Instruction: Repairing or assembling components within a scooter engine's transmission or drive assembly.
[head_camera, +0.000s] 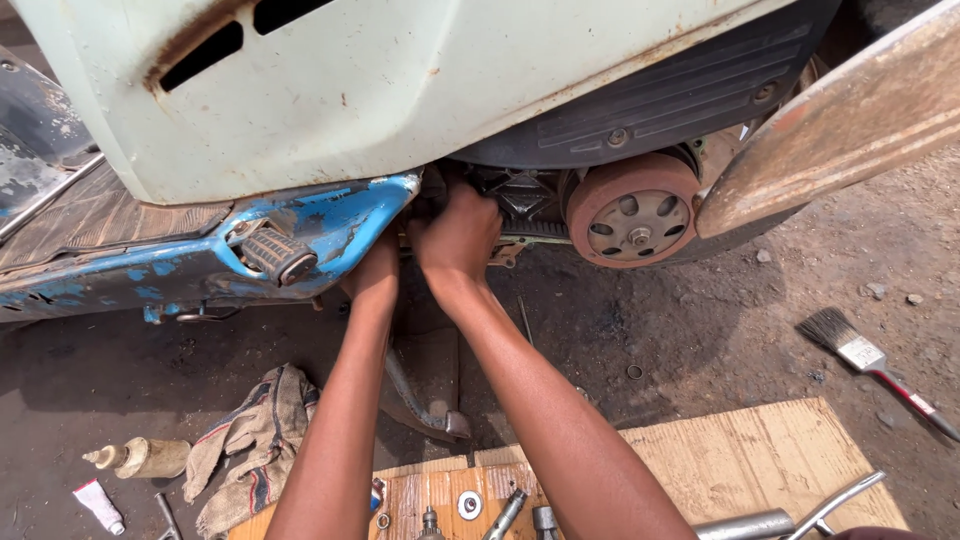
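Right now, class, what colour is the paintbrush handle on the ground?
Red, on the paintbrush; head view.

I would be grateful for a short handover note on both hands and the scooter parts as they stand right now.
Right hand: reached in under the pale side panel, on the engine area left of the clutch drum; fingers hidden, grip not readable.
Left hand: tucked under the blue frame edge, mostly hidden.
Clutch drum is exposed, with no cover over it.
Nearby: sockets and a washer on the wooden board, rag, small bottle, paintbrush on the ground.
Whatever the hands are working on is out of sight.
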